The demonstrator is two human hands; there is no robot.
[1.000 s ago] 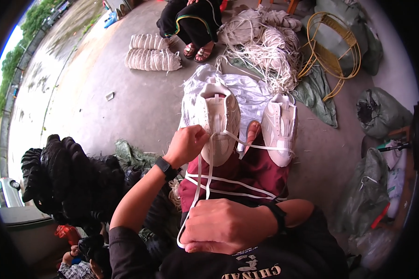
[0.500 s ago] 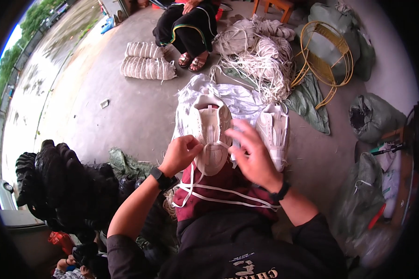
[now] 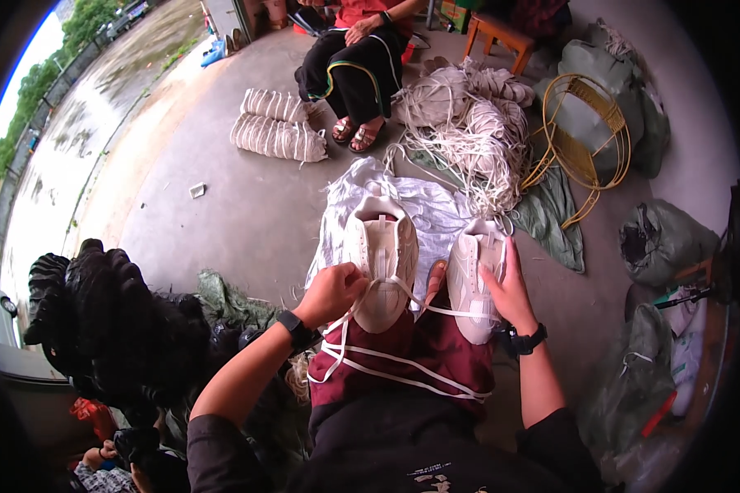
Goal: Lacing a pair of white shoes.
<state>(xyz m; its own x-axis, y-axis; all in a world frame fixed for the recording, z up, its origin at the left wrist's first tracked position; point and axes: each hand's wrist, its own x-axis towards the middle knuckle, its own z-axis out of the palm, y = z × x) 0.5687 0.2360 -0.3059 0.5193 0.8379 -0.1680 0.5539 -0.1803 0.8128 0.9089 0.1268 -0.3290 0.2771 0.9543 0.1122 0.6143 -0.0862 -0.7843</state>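
Where the wearer's black shirt (image 3: 386, 435) ends, maroon cloth (image 3: 403, 349) covers the lap, and white laces (image 3: 403, 376) trail across it in loose lines. Just beyond, two pale shoes stand side by side with their toes toward the wearer: the left shoe (image 3: 381, 263) and, a little apart from it, the right shoe (image 3: 472, 287). One lace strand spans the gap between them and lies over the toe of the right one.

The left hand (image 3: 335, 296) is beside the left shoe's near side, its thumb and fingers drawn narrowly together by the lace; I cannot tell whether they pinch it. The right hand (image 3: 511, 292) is at the right shoe's outer side, spread wide, thumb over the front and fingers apart from it.

To the left rises a dark, shaggy pile (image 3: 99, 320). Past the shoes, a rumpled white sheet (image 3: 436, 209) covers part of the floor. Farther off are tied pale bundles (image 3: 278, 140), a tangled heap of pale cord (image 3: 485, 140) and a round yellow frame (image 3: 627, 144). Behind the bundles sits another person (image 3: 353, 74) in black trousers, with a wooden stool (image 3: 497, 37) to the right.
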